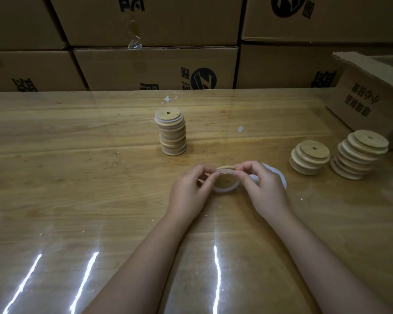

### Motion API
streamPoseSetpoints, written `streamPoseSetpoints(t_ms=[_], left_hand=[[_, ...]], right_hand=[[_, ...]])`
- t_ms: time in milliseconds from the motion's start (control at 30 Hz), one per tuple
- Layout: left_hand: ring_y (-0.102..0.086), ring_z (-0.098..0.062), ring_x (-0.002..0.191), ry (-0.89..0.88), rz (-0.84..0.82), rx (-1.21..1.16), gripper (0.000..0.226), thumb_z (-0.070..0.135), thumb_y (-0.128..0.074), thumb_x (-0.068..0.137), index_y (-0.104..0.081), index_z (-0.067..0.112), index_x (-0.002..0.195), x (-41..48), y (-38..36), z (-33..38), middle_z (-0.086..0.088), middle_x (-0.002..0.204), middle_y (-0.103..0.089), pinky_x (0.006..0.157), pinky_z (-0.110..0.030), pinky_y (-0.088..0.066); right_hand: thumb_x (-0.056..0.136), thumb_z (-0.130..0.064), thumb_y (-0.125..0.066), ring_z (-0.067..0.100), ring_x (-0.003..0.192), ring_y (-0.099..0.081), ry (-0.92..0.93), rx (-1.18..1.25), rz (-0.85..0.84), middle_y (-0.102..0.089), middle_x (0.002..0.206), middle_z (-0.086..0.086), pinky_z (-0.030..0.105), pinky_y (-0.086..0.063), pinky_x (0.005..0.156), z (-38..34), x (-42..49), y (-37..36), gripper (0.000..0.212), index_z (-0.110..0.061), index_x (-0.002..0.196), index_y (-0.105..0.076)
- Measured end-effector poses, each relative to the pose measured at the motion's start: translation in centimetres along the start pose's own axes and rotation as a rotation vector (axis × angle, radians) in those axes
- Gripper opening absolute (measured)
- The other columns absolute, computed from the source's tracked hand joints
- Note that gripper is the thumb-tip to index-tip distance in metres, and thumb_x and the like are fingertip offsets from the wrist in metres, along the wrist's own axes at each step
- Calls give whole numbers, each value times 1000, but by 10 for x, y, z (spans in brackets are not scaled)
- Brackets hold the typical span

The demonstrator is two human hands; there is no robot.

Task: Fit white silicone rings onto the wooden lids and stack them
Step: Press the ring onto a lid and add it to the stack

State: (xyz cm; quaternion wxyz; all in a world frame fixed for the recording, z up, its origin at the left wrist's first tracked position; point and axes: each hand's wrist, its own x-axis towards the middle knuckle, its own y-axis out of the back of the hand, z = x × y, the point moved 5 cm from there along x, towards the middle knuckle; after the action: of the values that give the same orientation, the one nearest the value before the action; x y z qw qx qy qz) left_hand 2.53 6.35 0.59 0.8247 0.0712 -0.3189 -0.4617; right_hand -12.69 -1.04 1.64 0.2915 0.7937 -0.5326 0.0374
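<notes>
A round wooden lid [225, 181] with a small centre hole is held just above the table between both hands. A white silicone ring [226, 189] sits partly around it. My left hand [188, 191] pinches the ring and lid at the left side. My right hand [263, 186] pinches them at the right, and more white rings [279, 175] loop around its far side. A tall stack of ringed lids [171, 132] stands beyond the hands. Two stacks of bare lids stand at the right, a low one [309, 157] and a taller one [359, 155].
The wooden table [77, 155] has a glossy clear cover with light streaks near its front. A wall of brown cartons [154, 66] closes off the back. An open carton [370, 96] stands at the right rear. Small white scraps [240, 129] lie on the table.
</notes>
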Motion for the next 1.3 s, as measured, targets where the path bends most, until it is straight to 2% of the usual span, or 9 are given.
streamPoseSetpoints(t_ms=[200, 300, 433, 667, 767, 867, 1000, 1133, 1300], left_hand=[[-59, -3, 76, -14, -1, 38, 9, 28, -62, 88, -66, 20, 89, 0, 0, 0, 10, 87, -68, 62, -21, -47], [-59, -3, 77, -17, 1, 41, 10, 28, -61, 89, -66, 20, 90, 0, -1, 0, 9, 88, -69, 63, -21, -47], [-60, -1, 79, 0, 4, 37, 9, 26, -62, 89, -68, 21, 92, 0, -1, -1, 12, 91, -69, 63, -14, -44], [-61, 1, 78, 26, -1, -27, 14, 18, -64, 87, -65, 32, 89, 0, 0, 1, 21, 92, -68, 62, -10, -43], [-61, 3, 78, 29, 3, -26, 18, 16, -65, 87, -64, 34, 89, 0, 1, 2, 24, 92, -66, 62, -8, -42], [-60, 3, 79, 16, 21, -16, 16, 14, -65, 86, -64, 30, 89, 1, 1, 2, 21, 97, -66, 63, -6, -41], [-60, 3, 80, -45, 55, 2, 8, 7, -66, 85, -69, 13, 90, 2, 1, 0, 4, 99, -66, 69, -5, -41], [-58, 5, 78, -57, 53, 21, 6, 6, -66, 85, -69, 9, 88, 3, 1, -2, 0, 96, -62, 70, -5, -41], [-55, 6, 75, -50, 43, 37, 4, 9, -66, 85, -69, 11, 88, 4, 1, -2, 4, 93, -58, 69, -4, -38]], right_hand=[[89, -18, -61, 12, 80, -59, 68, -172, 43, -65, 72, -10, 14, -38, 70, -7, -1, 4, 5, -19, 84, -61], [90, -20, -60, 19, 87, -58, 79, -226, 31, -66, 78, -8, 24, -38, 73, -8, -1, 2, 7, -15, 87, -63], [88, -20, -63, 19, 82, -58, 132, -279, 68, -68, 79, -5, 22, -36, 73, -11, -2, 6, 9, -11, 87, -65], [86, -22, -60, -7, 84, -48, 243, -299, 115, -68, 84, -8, 22, -35, 83, -15, -3, 6, 13, -10, 87, -65], [84, -15, -66, 6, 85, -60, 309, -348, 123, -67, 91, -4, 26, -34, 84, -17, -2, 8, 6, -10, 85, -64], [79, -11, -72, 21, 78, -59, 372, -452, 170, -62, 89, 5, 36, -41, 73, -21, -3, 10, 7, -8, 82, -67], [80, -7, -72, 17, 69, -56, 378, -432, 143, -62, 84, 5, 26, -40, 64, -24, -4, 10, 6, -4, 82, -67], [82, -7, -70, 14, 71, -58, 352, -366, 128, -62, 84, 3, 24, -45, 60, -25, -5, 11, 4, -4, 82, -67], [80, -4, -71, 18, 79, -59, 337, -348, 123, -62, 86, 4, 13, -39, 73, -24, -3, 10, 6, -3, 80, -65]])
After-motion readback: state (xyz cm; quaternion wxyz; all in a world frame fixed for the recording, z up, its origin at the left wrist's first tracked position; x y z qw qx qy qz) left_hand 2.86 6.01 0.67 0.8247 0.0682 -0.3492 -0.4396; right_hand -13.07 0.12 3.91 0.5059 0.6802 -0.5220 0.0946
